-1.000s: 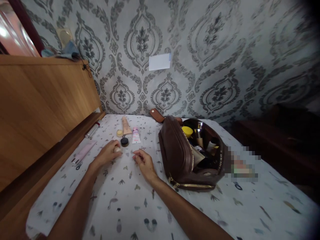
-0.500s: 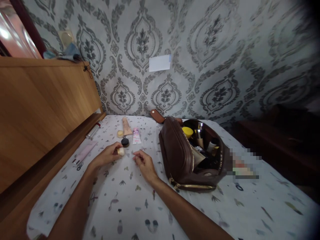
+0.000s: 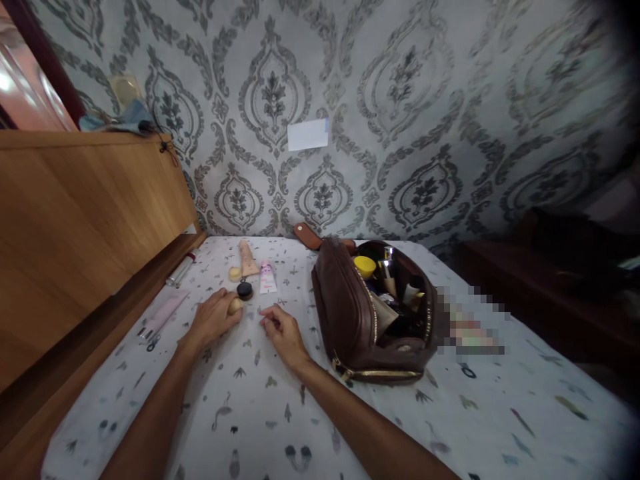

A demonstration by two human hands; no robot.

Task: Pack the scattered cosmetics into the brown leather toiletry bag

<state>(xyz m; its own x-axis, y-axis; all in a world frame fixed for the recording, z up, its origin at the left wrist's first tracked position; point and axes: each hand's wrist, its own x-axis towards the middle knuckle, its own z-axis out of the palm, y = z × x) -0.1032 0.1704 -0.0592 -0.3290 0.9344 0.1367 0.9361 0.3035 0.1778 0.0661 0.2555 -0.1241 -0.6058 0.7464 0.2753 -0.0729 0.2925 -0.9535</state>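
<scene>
My left hand [image 3: 213, 321] is closed around a small cream-coloured jar [image 3: 235, 305], whose top shows between thumb and fingers, low over the cloth. To its right, my right hand [image 3: 284, 337] hovers with loosely bent fingers apart and nothing visible in them. Just beyond the left hand sits a small black-lidded jar [image 3: 245, 290]. Behind that lie a small yellowish jar [image 3: 235, 273], a peach tube [image 3: 247, 259] and a pink and white tube [image 3: 268, 277]. The brown cosmetic bag [image 3: 340, 313] stands unzipped at the right, with a yellow round container [image 3: 365, 267] and several bottles inside.
A pale pink tube [image 3: 167, 308] and a clear tube with a dark red end [image 3: 183, 268] lie along the left edge, beside a wooden panel [image 3: 90, 240]. Patterned cloth [image 3: 250, 413] covers the surface. A blurred-out item [image 3: 473, 327] lies right of the bag.
My left hand has turned over the small jar, so its back now faces up and less of the jar shows. The right hand has barely moved. The view has shifted slightly.
</scene>
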